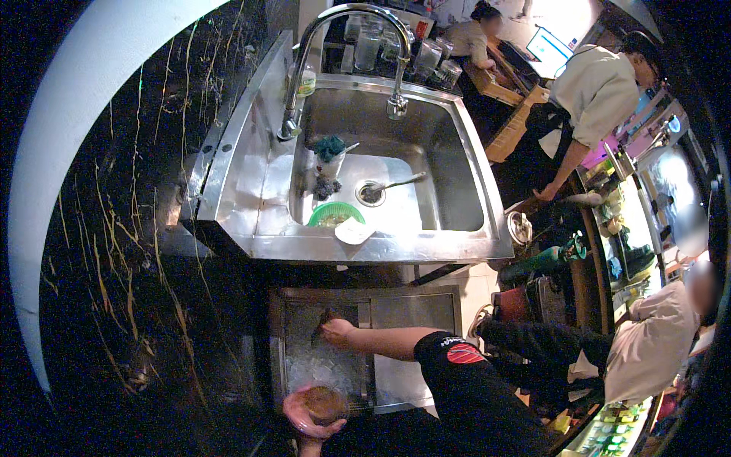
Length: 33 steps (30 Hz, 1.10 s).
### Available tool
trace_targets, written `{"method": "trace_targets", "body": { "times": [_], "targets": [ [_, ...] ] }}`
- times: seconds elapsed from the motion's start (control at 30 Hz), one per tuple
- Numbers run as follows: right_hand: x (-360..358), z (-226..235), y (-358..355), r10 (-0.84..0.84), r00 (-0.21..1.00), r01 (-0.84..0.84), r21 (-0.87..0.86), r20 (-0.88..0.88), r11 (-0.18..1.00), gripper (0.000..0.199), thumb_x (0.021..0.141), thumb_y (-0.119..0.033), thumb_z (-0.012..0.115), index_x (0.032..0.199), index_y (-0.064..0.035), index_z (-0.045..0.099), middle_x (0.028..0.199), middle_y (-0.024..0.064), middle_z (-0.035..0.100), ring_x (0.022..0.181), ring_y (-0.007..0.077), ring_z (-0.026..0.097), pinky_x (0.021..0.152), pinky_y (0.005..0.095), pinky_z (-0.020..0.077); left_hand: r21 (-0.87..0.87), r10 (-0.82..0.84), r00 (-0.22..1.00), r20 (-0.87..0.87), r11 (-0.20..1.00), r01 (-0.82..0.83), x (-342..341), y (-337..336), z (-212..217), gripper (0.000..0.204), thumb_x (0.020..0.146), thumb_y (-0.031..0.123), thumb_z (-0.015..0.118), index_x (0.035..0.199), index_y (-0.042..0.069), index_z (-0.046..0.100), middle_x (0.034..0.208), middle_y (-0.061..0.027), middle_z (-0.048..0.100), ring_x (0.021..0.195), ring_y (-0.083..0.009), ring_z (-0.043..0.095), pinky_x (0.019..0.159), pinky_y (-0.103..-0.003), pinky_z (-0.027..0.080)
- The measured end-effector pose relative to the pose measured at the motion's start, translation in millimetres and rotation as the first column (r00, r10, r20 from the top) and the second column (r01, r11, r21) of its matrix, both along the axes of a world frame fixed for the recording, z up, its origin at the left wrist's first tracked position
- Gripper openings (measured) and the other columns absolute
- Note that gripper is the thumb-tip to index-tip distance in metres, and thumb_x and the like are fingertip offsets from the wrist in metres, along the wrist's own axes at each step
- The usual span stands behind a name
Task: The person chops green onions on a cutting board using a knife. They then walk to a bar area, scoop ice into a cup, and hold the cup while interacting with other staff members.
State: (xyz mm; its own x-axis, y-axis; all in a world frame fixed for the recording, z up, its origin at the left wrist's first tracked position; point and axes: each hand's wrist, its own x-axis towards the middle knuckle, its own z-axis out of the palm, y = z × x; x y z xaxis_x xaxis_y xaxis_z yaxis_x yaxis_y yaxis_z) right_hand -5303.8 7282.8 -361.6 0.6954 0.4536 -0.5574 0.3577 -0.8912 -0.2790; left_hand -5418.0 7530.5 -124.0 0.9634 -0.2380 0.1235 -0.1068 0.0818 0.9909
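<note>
My left hand (pixel 301 417), low in the view, is wrapped round a round cup (pixel 326 404) that looks brownish. Whether the brown is the cup or its contents, I cannot tell. Just beyond it lies ice (pixel 312 369) in the left compartment of a metal ice bin (pixel 455 305). My right arm, in a black sleeve with a red patch, reaches across the bin from the right. At the bin's far left, my right hand (pixel 336 332) is closed on something dark and small, too dim to make out.
Beyond the bin stands a steel sink (pixel 464 164) with a tall curved faucet (pixel 397 103). It holds a green strainer (pixel 335 214), a teal scrubber (pixel 329 147) and a spoon-like utensil (pixel 405 180). A dark veined surface (pixel 137 228) borders the left. Several people work at the right.
</note>
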Motion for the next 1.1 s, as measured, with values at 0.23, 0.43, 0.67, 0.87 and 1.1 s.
{"method": "trace_targets", "body": {
  "times": [0.23, 0.43, 0.67, 0.87, 1.1],
  "targets": [
    [-16, -38, 25, -0.214, 0.962, 0.228, -0.071, 0.168, 0.971, 0.02, 0.088, -0.023, 0.057, 0.094, -0.0104, 0.072, 0.092, 0.0149, 0.073, 0.085, 0.0321, 0.071, 0.073, 0.0437, 0.0573, 0.015, 0.054, 0.998, 0.044, 0.998, -0.055, 6, 5, 1, 0.112, 0.045, 0.04, 0.098, 0.131, -0.001, 0.038, 0.124, -0.0202, 0.057, 0.111, -0.0289, 0.061, 0.097, -0.044, 0.052],
    [-58, -65, 43, -0.208, 0.94, 0.235, -0.073, 0.27, 0.969, 0.021, 0.088, -0.022, 0.056, 0.097, -0.0085, 0.07, 0.094, 0.017, 0.072, 0.086, 0.0339, 0.071, 0.074, 0.0444, 0.0572, 0.395, 0.049, 0.995, -0.086, 0.918, -0.011, -3, 49, 2, 0.1, 0.045, 0.045, 0.095, 0.123, -0.004, 0.054, 0.112, -0.0179, 0.064, 0.103, -0.0321, 0.064, 0.097, -0.044, 0.051],
    [-79, -49, 51, -0.285, 0.938, 0.292, -0.005, 0.198, 0.957, 0.023, 0.088, -0.021, 0.055, 0.101, -0.0064, 0.068, 0.097, 0.0195, 0.072, 0.087, 0.036, 0.07, 0.075, 0.0454, 0.0571, 0.448, 0.054, 0.985, 0.166, 0.885, -0.124, -27, 63, -20, 0.1, 0.051, 0.038, 0.096, 0.127, -0.006, 0.048, 0.124, -0.0235, 0.058, 0.113, -0.0347, 0.061, 0.101, -0.046, 0.049],
    [-79, -55, 54, -0.371, 0.902, 0.416, 0.213, -0.222, 0.884, 0.025, 0.088, -0.02, 0.055, 0.105, -0.0045, 0.066, 0.099, 0.0216, 0.071, 0.088, 0.0378, 0.07, 0.076, 0.0461, 0.0569, 0.389, 0.057, 0.995, 0.077, 0.918, -0.082, -50, 42, -22, 0.11, 0.052, 0.033, 0.097, 0.136, -0.004, 0.036, 0.13, -0.0233, 0.053, 0.121, -0.0362, 0.056, 0.105, -0.048, 0.044],
    [-58, -29, 22, -0.389, 0.856, 0.486, 0.273, -0.34, 0.83, 0.028, 0.088, -0.018, 0.054, 0.109, -0.0023, 0.064, 0.102, 0.024, 0.07, 0.09, 0.0399, 0.07, 0.077, 0.0471, 0.0568, 0.51, 0.138, 0.972, 0.192, 0.832, -0.219, -55, 43, -33, 0.102, 0.058, 0.047, 0.089, 0.138, 0.001, 0.044, 0.138, -0.0179, 0.05, 0.129, -0.039, 0.047, 0.115, -0.051, 0.029]
  ]
}}
